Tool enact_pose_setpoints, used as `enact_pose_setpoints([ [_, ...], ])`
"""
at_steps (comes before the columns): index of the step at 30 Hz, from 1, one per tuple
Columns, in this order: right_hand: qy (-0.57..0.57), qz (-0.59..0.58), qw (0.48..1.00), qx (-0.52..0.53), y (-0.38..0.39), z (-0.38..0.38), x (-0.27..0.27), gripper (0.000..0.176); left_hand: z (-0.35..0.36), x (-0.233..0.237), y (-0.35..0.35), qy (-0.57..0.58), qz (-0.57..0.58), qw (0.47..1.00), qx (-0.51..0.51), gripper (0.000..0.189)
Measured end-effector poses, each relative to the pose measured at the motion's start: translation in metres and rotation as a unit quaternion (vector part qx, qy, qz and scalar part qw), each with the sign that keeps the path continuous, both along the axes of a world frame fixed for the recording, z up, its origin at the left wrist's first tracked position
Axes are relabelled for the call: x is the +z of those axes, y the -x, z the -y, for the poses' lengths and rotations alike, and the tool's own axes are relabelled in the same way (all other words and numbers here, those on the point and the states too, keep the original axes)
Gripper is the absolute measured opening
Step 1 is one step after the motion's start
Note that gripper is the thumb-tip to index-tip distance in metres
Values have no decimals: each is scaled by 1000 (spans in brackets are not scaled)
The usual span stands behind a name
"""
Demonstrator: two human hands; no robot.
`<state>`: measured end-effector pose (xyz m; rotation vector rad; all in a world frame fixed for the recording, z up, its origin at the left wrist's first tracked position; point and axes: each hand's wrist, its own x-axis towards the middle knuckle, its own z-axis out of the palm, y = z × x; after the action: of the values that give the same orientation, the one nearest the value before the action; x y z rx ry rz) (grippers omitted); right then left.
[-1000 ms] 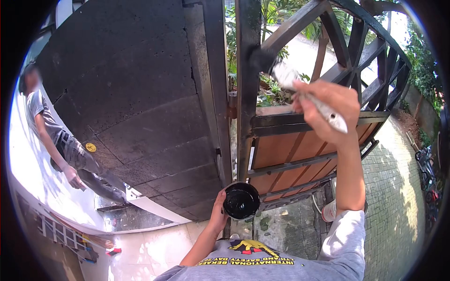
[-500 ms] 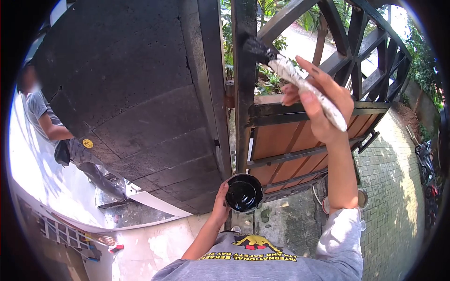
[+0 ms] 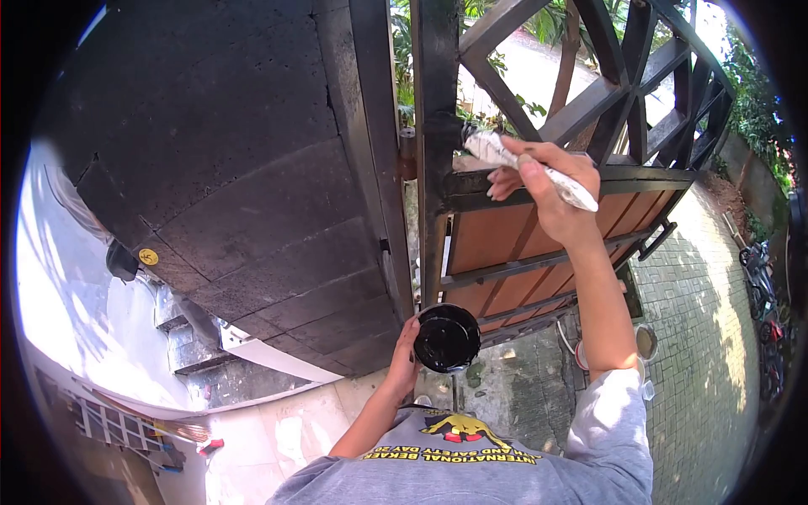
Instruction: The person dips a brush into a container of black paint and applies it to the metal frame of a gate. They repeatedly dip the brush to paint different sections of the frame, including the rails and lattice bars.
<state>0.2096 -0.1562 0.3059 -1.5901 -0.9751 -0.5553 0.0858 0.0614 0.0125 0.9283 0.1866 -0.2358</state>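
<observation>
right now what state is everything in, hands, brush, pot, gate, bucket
right hand: gripping the paintbrush
paintbrush: tilted, bristles dark, handle white and smeared
left hand: holding the pot's side
pot: open, dark liquid inside
gate post: black, wet or dry unclear
gate panels: brown
bucket: open, on the ground

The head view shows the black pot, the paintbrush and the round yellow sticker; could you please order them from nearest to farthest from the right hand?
1. Paintbrush: held in the right hand.
2. Black pot: lower, to the left, in the left hand.
3. Round yellow sticker: far left, on the dark wall.
</observation>
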Motion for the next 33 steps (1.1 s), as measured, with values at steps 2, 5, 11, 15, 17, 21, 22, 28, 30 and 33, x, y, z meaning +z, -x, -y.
enact_pose_setpoints([
  [2,116,-52,992,13,3,6,-4,20,-1,0,0,-1,3,1000,0,49],
  [5,198,23,980,7,0,6,-18,24,-2,-3,1,-4,8,1000,8,49],
  [11,263,41,964,-16,8,10,-10,25,-4,5,5,0,18,1000,13,50],
  [15,87,186,973,-105,-1,6,-34,22,-3,10,5,-11,4,1000,18,52],
  [17,117,162,975,-96,0,9,-34,22,-4,10,5,-14,6,1000,22,53],
  [21,168,125,976,-54,4,11,-40,21,-4,7,7,-3,20,1000,23,54],
  [22,115,167,976,-79,3,9,-42,21,-2,7,7,-6,12,1000,26,53],
  [28,214,140,965,-50,9,20,-30,22,2,3,5,-5,11,1000,26,50],
  [30,197,170,964,-54,10,21,-23,22,5,1,5,-8,2,1000,24,50],
  [33,135,201,967,-75,9,11,-27,23,10,2,5,-24,3,1000,18,50],
])
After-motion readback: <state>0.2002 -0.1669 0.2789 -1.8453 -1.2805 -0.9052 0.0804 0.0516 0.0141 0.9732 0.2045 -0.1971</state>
